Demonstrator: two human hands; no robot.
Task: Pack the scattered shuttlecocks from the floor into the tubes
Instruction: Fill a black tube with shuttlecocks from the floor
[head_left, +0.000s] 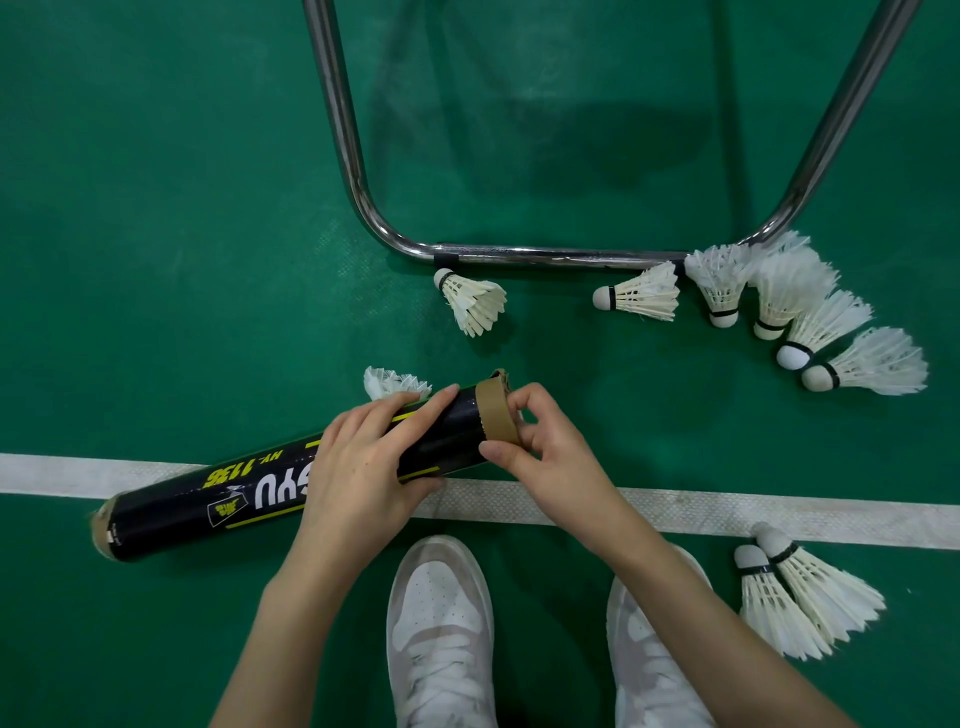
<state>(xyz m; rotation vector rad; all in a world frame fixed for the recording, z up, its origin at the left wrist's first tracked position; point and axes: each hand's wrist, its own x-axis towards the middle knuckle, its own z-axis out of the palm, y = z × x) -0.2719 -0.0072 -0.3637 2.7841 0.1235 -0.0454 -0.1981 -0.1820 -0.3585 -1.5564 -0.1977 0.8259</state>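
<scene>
Packing looks barely begun: the left hand (358, 467) clasps the black tube (291, 483), the right hand's (540, 457) grip pinches its brown cap (500, 415), and some ten shuttlecocks (644, 292) lie on the floor (156, 260)

L hand (363, 462) curled flat, R hand (540, 452) pinching w/ fingertips.

Tube (249, 493) slanting across the floor line (727, 512), left hand (363, 462) wrapped over its middle, right hand (540, 447) at its far-right cap (498, 415). Behind: metal frame (519, 255), one shuttlecock (472, 301) just before it, a row (789, 306) trailing right. Shoes (441, 623) nearest, two shuttlecocks (795, 597) to their right.
</scene>
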